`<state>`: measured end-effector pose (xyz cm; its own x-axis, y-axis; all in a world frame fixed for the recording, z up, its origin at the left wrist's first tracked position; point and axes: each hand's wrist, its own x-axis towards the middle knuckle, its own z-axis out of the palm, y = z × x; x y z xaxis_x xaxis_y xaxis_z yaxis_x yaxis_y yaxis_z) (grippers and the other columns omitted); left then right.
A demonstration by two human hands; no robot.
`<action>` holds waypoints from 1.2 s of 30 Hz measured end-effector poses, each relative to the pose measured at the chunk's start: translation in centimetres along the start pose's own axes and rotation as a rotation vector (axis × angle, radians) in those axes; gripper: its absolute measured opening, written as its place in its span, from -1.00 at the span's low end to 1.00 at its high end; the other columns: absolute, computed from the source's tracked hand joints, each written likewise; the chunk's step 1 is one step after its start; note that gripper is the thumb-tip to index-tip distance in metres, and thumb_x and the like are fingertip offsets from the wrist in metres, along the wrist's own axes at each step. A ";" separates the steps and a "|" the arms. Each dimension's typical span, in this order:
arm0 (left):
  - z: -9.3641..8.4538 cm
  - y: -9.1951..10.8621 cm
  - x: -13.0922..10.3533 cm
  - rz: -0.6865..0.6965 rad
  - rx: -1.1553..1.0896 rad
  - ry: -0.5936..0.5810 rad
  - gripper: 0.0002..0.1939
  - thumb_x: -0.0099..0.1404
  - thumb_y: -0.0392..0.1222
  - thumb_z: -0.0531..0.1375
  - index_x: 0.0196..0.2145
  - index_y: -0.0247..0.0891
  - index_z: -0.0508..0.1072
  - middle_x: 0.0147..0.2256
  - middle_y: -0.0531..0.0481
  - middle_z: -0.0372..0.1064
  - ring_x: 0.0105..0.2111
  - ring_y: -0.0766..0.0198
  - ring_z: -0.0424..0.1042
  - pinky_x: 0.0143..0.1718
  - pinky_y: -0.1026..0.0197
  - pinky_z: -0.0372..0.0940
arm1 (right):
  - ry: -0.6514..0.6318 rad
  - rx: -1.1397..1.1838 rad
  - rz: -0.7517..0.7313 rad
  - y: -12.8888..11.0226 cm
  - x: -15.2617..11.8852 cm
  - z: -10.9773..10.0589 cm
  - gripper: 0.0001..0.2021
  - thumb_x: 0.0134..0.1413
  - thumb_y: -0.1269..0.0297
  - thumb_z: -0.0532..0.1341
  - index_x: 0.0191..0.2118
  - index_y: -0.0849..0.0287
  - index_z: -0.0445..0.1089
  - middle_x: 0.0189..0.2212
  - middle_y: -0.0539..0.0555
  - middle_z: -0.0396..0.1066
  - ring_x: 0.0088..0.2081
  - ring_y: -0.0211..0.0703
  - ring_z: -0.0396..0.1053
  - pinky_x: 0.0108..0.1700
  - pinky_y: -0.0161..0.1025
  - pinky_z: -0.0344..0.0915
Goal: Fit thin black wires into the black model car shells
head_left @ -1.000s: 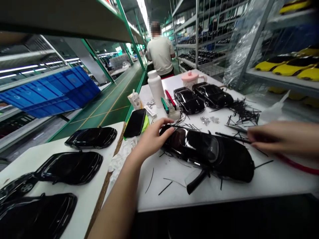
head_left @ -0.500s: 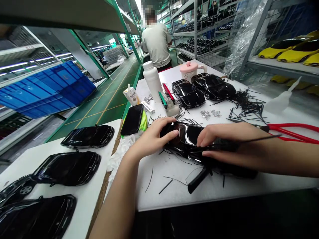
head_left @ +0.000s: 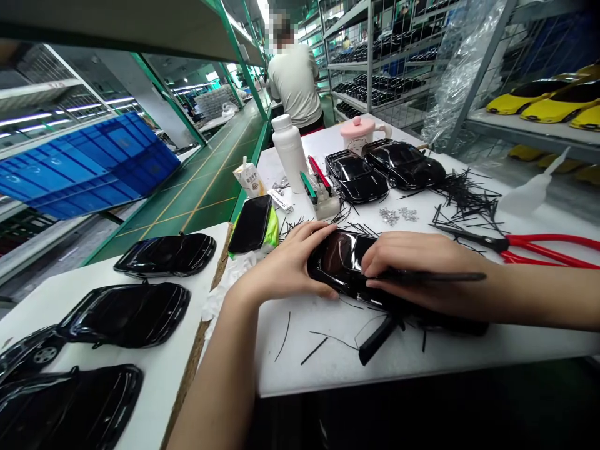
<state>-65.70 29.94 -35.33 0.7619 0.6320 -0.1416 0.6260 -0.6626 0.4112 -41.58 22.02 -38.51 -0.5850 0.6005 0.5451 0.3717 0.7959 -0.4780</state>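
Observation:
A glossy black model car (head_left: 344, 255) lies on the white table under both my hands. My left hand (head_left: 293, 265) grips its left end, fingers along the far side and thumb low at the near side. Over the middle of the car, my right hand (head_left: 412, 265) is closed round a slim dark tool (head_left: 450, 277), whose back end points right. Its tip is hidden by my fingers, so I cannot tell whether it touches the car. In front of the car lies a short, wide black piece (head_left: 379, 340) among thin black strips (head_left: 313, 351).
Red-handled pliers (head_left: 539, 245) lie to the right, near a heap of black strips (head_left: 469, 194). Behind are two black model cars (head_left: 356, 176), a white bottle (head_left: 289, 153) and a pink-lidded mug (head_left: 357, 131). More black cars (head_left: 126, 312) stand on the left board. A person (head_left: 295, 81) stands beyond.
My left thumb has moved from the car's top down to its near side. My right hand has shifted slightly left, and the tool in it has swung more level.

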 end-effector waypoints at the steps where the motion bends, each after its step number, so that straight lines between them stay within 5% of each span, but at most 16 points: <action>1: 0.0 0.1 0.0 -0.003 0.007 0.009 0.11 -0.04 0.12 0.47 0.36 -0.16 0.09 0.36 -0.17 -0.03 0.36 -0.04 -0.02 0.41 -0.02 -0.06 | -0.014 0.021 0.031 -0.1 0.2 -0.2 -0.91 0.33 0.35 0.14 -0.25 0.20 0.35 -0.33 0.08 0.45 -0.30 -0.20 0.39 -0.25 -0.29 0.28; 9: 0.1 1.2 -0.9 -0.086 0.101 0.061 0.19 -0.06 0.16 0.46 0.38 -0.17 0.00 0.31 -0.25 0.05 0.32 -0.13 0.05 0.32 -0.14 0.06 | -0.165 0.149 0.263 -0.1 2.1 -1.9 -0.92 0.22 0.29 0.23 -0.28 0.16 0.41 -0.39 0.00 0.48 -0.37 -0.22 0.41 -0.34 -0.31 0.27; 14: 0.1 1.0 -1.0 -0.099 0.076 0.042 0.14 -0.02 0.14 0.44 0.39 -0.12 -0.01 0.34 -0.19 0.00 0.35 -0.10 -0.01 0.35 -0.11 0.02 | -0.195 0.136 0.142 0.3 2.9 -2.2 -0.96 0.21 0.39 0.20 -0.28 0.20 0.40 -0.36 0.02 0.49 -0.36 -0.25 0.40 -0.32 -0.34 0.28; 20: 0.1 0.5 -1.0 -0.095 0.027 0.016 0.13 0.00 0.15 0.44 0.39 -0.09 -0.02 0.36 -0.17 -0.07 0.36 -0.06 -0.04 0.37 -0.06 -0.01 | -0.222 0.129 0.171 0.1 3.5 -2.5 -0.92 0.22 0.33 0.22 -0.29 0.21 0.41 -0.42 0.01 0.45 -0.41 -0.26 0.38 -0.38 -0.37 0.26; 25: 0.1 0.5 -1.0 -0.102 0.000 0.008 0.13 -0.02 0.16 0.44 0.39 -0.07 0.00 0.36 -0.16 -0.08 0.37 -0.09 -0.06 0.38 -0.08 -0.03 | -0.123 -0.032 0.008 -0.7 1.9 -1.4 -0.91 0.28 0.43 0.12 -0.27 0.19 0.34 -0.42 0.01 0.38 -0.43 -0.28 0.30 -0.40 -0.36 0.20; 30: 0.1 0.5 -0.8 -0.113 -0.021 -0.002 0.14 -0.02 0.13 0.45 0.39 -0.08 0.00 0.36 -0.18 -0.11 0.38 -0.11 -0.09 0.40 -0.11 -0.07 | -0.093 -0.102 -0.093 -0.5 -0.3 -0.4 -0.87 0.34 0.44 0.05 -0.18 0.17 0.33 -0.23 0.14 0.45 -0.22 -0.15 0.41 -0.23 -0.28 0.31; 36: 0.3 0.4 -0.8 -0.105 -0.052 0.005 0.13 -0.02 0.13 0.45 0.39 0.01 -0.02 0.37 -0.15 -0.11 0.39 -0.14 -0.12 0.39 -0.18 -0.10 | -0.081 -0.157 -0.104 -0.4 -1.0 -0.2 -0.78 0.37 0.46 -0.01 -0.17 0.15 0.36 -0.17 0.14 0.47 -0.16 -0.12 0.42 -0.14 -0.24 0.36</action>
<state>-66.00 29.03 -35.30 0.6916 0.6990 -0.1819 0.6929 -0.5710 0.4403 -41.00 21.10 -38.71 -0.6797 0.5113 0.5259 0.4105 0.8594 -0.3049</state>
